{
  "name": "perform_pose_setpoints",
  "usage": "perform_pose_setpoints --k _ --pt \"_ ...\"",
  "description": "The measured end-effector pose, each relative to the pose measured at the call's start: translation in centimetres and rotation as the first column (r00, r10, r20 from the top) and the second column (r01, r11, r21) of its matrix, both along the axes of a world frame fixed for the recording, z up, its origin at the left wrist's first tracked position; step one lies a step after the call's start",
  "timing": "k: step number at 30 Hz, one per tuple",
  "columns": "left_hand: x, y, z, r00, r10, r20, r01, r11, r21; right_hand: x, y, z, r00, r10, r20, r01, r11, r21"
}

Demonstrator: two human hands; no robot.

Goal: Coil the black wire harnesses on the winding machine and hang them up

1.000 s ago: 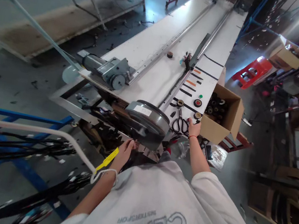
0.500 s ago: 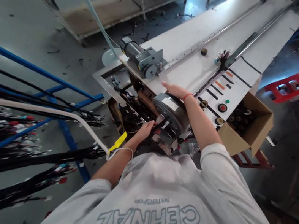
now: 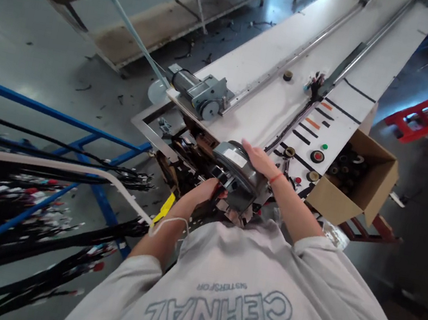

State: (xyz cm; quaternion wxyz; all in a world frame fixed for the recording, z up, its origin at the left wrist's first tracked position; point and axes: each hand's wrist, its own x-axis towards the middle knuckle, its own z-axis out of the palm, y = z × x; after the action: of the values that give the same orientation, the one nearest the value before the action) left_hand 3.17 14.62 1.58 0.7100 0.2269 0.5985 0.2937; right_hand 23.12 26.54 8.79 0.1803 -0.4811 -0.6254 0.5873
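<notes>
A grey, drum-shaped machine head (image 3: 250,177) with a white label stands at the near end of a long white table (image 3: 239,131). My left hand (image 3: 209,189) is closed at the machine's near side, its fingers around what looks like a black wire bundle; the fingertips are partly hidden. Across the far side of the drum reaches my right hand (image 3: 259,159), fingers stretched out against the housing, the underside of the hand hidden. A dark wire harness (image 3: 298,117) runs along the table from a clamp towards my right hand. Its connectors (image 3: 315,84) bunch at the clamp.
A grey motor (image 3: 199,91) sits on the table's left corner. Tape rolls (image 3: 289,152), black and orange strips and a red button (image 3: 317,156) lie right. A cardboard box (image 3: 376,180) holds dark rolls. Blue racks (image 3: 52,112) with hanging harnesses stand left.
My right hand has drawn back towards me and down along the drum's far side. The left hand has pushed slightly further in at the near side. The view has shifted a little.
</notes>
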Motion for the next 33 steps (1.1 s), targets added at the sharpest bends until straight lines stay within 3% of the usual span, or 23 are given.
perform_pose_setpoints --k 3,6,8,10,12,14,16,17,18,19,20,21,22,23,24,26,27,28,29,31,33 --pt "-0.2 1.0 1.2 0.984 -0.180 0.015 0.180 0.983 -0.019 0.6 -0.9 -1.6 0.997 -0.061 0.044 0.054 0.989 0.139" --pt "0.2 1.4 2.4 0.923 -0.352 -0.151 0.365 0.928 0.068 3.6 -3.9 -5.0 0.952 -0.259 0.164 0.210 0.941 0.264" --pt "0.5 1.3 3.2 0.823 -0.410 -0.394 0.497 0.855 0.147 5.9 -6.0 -6.8 0.841 -0.412 0.350 0.259 0.876 0.407" --pt "0.0 1.4 4.0 0.682 -0.381 -0.624 0.600 0.779 0.180 8.0 -7.4 -7.5 0.672 -0.525 0.521 0.290 0.835 0.467" --pt "-1.3 1.7 4.6 0.578 -0.287 -0.764 0.619 0.764 0.182 9.9 -8.6 -7.1 0.584 -0.519 0.624 0.367 0.855 0.367" --pt "-3.1 2.2 5.2 0.544 -0.209 -0.813 0.586 0.787 0.190 11.0 -10.3 -6.0 0.684 -0.472 0.556 0.441 0.875 0.199" --pt "-4.6 2.7 5.6 0.539 -0.175 -0.824 0.563 0.802 0.198 10.8 -12.6 -4.7 0.892 -0.379 0.248 0.383 0.923 0.033" --pt "-5.0 2.8 5.8 0.530 -0.176 -0.829 0.574 0.795 0.198 9.9 -13.8 -4.1 0.961 -0.274 0.036 0.276 0.960 -0.047" --pt "-5.2 2.9 6.1 0.516 -0.178 -0.838 0.587 0.785 0.195 8.6 -14.8 -3.6 0.975 -0.137 -0.177 0.115 0.985 -0.126" --pt "-5.1 2.9 6.4 0.499 -0.171 -0.850 0.597 0.778 0.194 6.7 -15.5 -3.2 0.931 0.005 -0.365 -0.087 0.974 -0.208" --pt "-4.8 2.8 6.7 0.482 -0.161 -0.861 0.604 0.773 0.194 4.5 -15.9 -3.1 0.853 0.113 -0.509 -0.295 0.910 -0.293" --pt "-4.4 2.7 7.0 0.465 -0.149 -0.873 0.609 0.769 0.193 2.0 -15.8 -3.0 0.778 0.167 -0.605 -0.463 0.804 -0.374" --pt "-4.0 2.6 7.3 0.445 -0.137 -0.885 0.613 0.767 0.189 -0.3 -15.4 -3.1 0.743 0.169 -0.648 -0.553 0.700 -0.452" --pt "-3.7 2.5 7.5 0.417 -0.115 -0.901 0.612 0.769 0.186 -2.4 -14.9 -3.1 0.759 0.142 -0.636 -0.562 0.636 -0.529" --pt "-3.5 2.5 7.7 0.380 -0.081 -0.922 0.606 0.774 0.182 -4.0 -14.2 -3.0 0.806 0.107 -0.582 -0.514 0.615 -0.598" --pt "-3.7 2.6 7.7 0.288 0.022 -0.957 0.569 0.800 0.190 -4.8 -13.5 -2.4 0.891 0.074 -0.448 -0.385 0.646 -0.659" --pt "-4.1 2.7 7.6 0.257 0.061 -0.964 0.540 0.819 0.195 -3.9 -13.5 -1.8 0.902 0.086 -0.423 -0.369 0.662 -0.653" --pt "-4.6 2.7 7.3 0.263 0.056 -0.963 0.516 0.835 0.190 -2.2 -13.9 -1.1 0.892 0.120 -0.436 -0.399 0.662 -0.634" --pt "-5.1 2.6 6.9 0.322 -0.005 -0.947 0.508 0.844 0.168 0.0 -14.5 -0.4 0.859 0.163 -0.485 -0.463 0.650 -0.602" --pt "-5.7 2.0 6.0 0.560 -0.216 -0.800 0.514 0.848 0.130 5.2 -15.8 1.0 0.818 0.169 -0.550 -0.507 0.664 -0.550" --pt "-5.2 0.7 5.1 0.803 -0.348 -0.484 0.469 0.870 0.152 9.8 -16.6 1.4 0.870 0.102 -0.482 -0.380 0.762 -0.524"
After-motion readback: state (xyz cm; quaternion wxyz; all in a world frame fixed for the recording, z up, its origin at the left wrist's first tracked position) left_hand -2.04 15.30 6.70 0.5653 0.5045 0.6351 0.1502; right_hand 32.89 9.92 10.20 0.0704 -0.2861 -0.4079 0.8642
